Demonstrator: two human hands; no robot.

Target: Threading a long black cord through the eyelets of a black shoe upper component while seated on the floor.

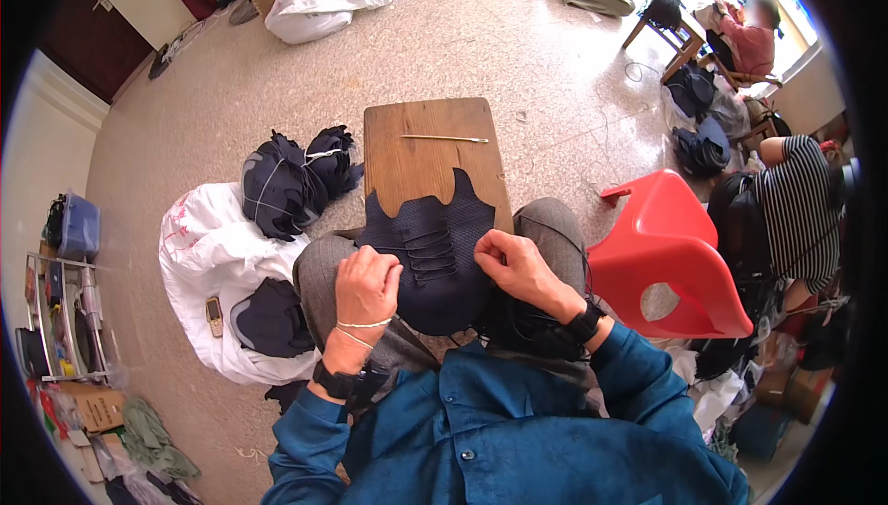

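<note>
A dark navy shoe upper (427, 297), textured and with two pointed tabs at its far end, lies across my lap and the near edge of a wooden stool. Dark lace (431, 255) crosses its middle in several rows. My left hand (364, 290) is closed at the upper's left edge, thumb against curled fingers. Over the right part of the upper, my right hand (518, 266) makes a pinch. Whatever sits between the fingertips of either hand is too dark and small to make out. Beyond the upper, a thin metal needle-like tool (444, 139) rests on the stool top (427, 118).
Left of my knees, a white sack (208, 227) lies under dark pieces (270, 318) and a phone (215, 316), beside a tied dark bundle (277, 181). A red plastic stool (661, 237) stands close on my right. Past it sits a person in stripes (797, 214); another person (747, 43) sits farther back.
</note>
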